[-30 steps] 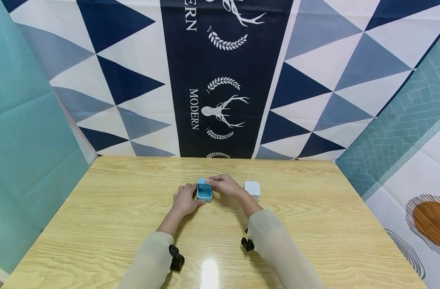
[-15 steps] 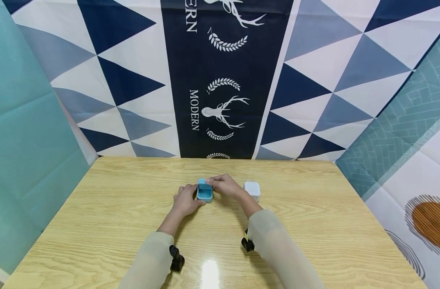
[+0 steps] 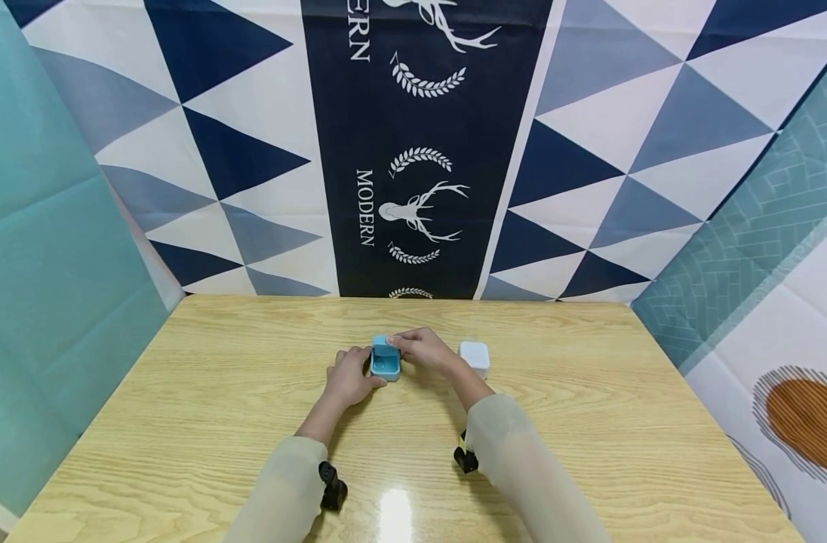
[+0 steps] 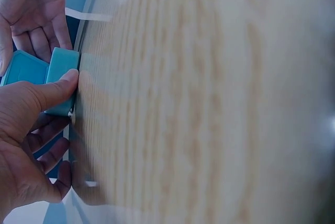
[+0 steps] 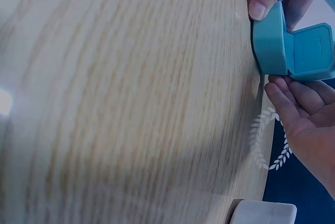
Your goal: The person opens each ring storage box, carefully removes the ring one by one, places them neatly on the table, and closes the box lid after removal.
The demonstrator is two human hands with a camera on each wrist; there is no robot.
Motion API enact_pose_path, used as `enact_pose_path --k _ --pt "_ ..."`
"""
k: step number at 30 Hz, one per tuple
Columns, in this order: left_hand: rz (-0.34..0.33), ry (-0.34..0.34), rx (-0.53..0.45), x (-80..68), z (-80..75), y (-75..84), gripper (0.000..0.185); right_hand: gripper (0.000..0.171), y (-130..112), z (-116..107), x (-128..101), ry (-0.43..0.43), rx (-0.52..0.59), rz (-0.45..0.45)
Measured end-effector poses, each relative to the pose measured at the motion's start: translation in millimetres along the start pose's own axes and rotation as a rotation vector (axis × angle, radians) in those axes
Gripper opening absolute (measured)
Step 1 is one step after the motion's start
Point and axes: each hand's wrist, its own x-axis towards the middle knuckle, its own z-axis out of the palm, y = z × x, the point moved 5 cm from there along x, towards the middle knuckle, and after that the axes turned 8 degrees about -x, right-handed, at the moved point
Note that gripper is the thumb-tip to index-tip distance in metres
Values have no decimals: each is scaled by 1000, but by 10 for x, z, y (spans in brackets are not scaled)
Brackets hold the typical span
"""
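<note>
Blue box tiny in head view; inside can't be read. In left wrist view its lid is cut by the left edge and partly behind the left hand. Right hand cut by the frame edge in right wrist view. White box cropped at bottom. Table grain blurred.

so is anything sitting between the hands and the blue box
Nothing visible does. The left hand already grips the base of the open blue box, thumb on its near side, and the right hand touches its raised lid. The white box sits apart, to the right of the right hand, not between either hand and the blue box.
</note>
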Motion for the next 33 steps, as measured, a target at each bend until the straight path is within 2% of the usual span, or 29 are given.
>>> enact_pose_path --k 3,33 --pt "-1 -2 -3 -2 5 1 67 44 -47 -16 -52 -3 2 3" --pt "-1 -2 6 -7 3 15 69 43 -3 -10 -11 30 41 26"
